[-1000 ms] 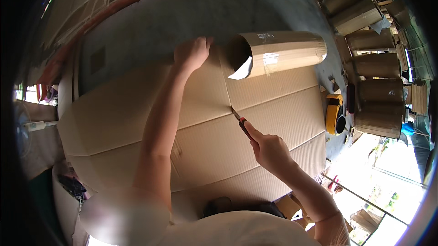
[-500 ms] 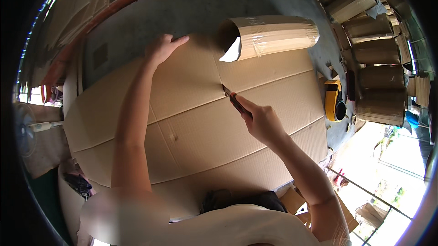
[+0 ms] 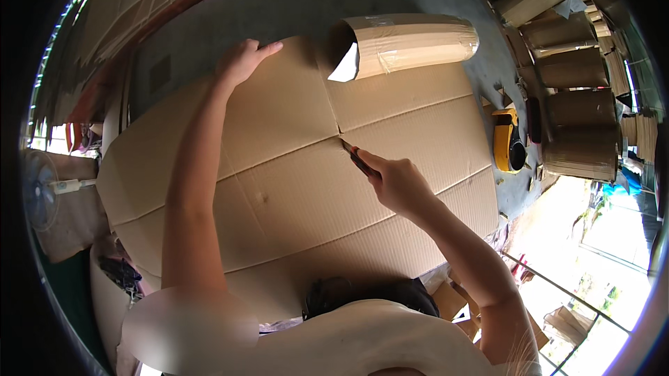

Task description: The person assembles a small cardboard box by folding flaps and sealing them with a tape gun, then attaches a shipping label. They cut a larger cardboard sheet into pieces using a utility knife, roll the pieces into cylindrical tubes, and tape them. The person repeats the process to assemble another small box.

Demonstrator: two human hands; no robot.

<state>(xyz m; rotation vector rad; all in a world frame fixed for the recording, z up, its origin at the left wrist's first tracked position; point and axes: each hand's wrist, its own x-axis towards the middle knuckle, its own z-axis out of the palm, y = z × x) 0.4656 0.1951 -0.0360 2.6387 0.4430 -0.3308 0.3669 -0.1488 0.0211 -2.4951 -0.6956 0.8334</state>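
Right hand [image 3: 405,186]: its grip is closed round the cutter [image 3: 362,160], and it is the nearer hand to the slit [image 3: 329,101].
Cutter: its long axis slants from the hand away and to the left; the blade [image 3: 344,143] sits at the slit's near end, by a crease [image 3: 279,159]. Whether the tip touches is too small to tell.
Slit: runs from the blade toward the far edge, leaning left less sharply than the cutter does.
Sheet: the cardboard sheet [image 3: 306,216] lies on the worktop [image 3: 293,3], directly under the right hand.
Left hand [image 3: 244,61]: at the sheet's far edge, left of the slit and well apart from the blade, thumb pointing right; whether its grip pinches the edge I cannot tell.
Tube [image 3: 418,45]: lies crosswise beyond the blade, its open mouth just right of the slit.
Dispenser [image 3: 505,139]: yellow, near the sheet's right edge.
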